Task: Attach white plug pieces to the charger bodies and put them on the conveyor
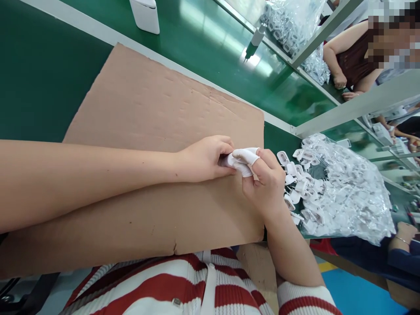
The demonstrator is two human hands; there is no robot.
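My left hand (208, 158) is closed, with thumb and fingers pinching a small white piece (225, 162) that is mostly hidden. My right hand (266, 181) meets it from the right; white finger covers (246, 158) sit on its thumb and a finger. Those covered fingertips press together at the same small piece, whose kind I cannot make out. Both hands are just above a brown cardboard sheet (138, 105), near its right end. Close beyond my right hand lie loose white plastic parts (297, 183) with ring-shaped frames.
A clear plastic bag (351, 192) full of white parts lies at the right. Across the green bench (203, 35) stand a white box-like device (146, 16) and a small white adapter with pins (258, 36). A metal post (354, 105) rises at the right; co-workers (356, 57) sit beyond.
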